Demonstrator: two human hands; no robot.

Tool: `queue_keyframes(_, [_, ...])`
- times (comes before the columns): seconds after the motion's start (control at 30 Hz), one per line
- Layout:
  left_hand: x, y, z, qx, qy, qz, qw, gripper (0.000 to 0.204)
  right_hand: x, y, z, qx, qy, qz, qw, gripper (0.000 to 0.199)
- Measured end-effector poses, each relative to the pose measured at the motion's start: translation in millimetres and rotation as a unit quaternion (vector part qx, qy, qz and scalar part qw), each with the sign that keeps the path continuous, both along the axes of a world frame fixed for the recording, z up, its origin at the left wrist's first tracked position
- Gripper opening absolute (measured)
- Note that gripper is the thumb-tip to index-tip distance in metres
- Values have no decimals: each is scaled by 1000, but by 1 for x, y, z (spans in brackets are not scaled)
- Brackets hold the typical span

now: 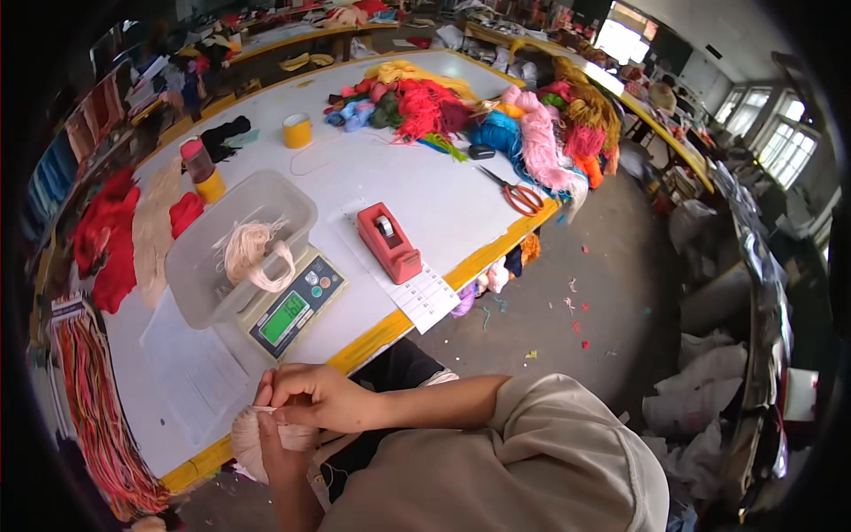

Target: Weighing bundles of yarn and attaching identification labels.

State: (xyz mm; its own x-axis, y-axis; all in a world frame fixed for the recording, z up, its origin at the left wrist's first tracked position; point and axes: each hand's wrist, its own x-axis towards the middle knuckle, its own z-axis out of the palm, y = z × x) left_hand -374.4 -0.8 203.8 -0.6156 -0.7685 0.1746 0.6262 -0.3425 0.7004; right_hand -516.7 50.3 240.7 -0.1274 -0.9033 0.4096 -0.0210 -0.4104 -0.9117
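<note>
A pale cream yarn skein point(250, 446) is held low in front of me, just off the table's near edge. My left hand point(285, 450) is wrapped round it with the thumb up. My right hand point(321, 397) reaches across from the right and pinches at the top of the same skein, its fingertips close to my left thumb. Just beyond my hands stands a digital scale point(297, 306) with a lit green display. A clear plastic tub point(191, 279) rests on the scale, with loose cream yarn point(253, 253) inside and a loop hanging over its edge.
A red tape dispenser point(390, 244) sits on a label sheet point(427, 300) right of the scale. Orange-handled scissors point(521, 197) lie near the right edge. Coloured yarn heaps point(425, 106) fill the far side. Red yarn point(111, 239), papers point(191, 372) and multicoloured strands point(97, 399) lie left.
</note>
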Motion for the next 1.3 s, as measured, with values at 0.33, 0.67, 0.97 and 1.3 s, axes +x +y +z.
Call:
queue_keyframes(0.33, [0,5,14,-79,-148,120,978,38,-7,9,-1,37,67,-51,996,8])
queue_keyframes(0.67, [17,-4,1,-126,-195,149,961,39,-4,6,-3,28,45,-40,998,7])
queue_keyframes(0.97, [22,-10,-7,-125,-217,154,956,41,-3,4,-6,71,3,-23,997,7])
queue_keyframes(1.3, [21,-13,-5,-116,-205,162,958,41,-5,-1,-4,59,-6,-12,998,8])
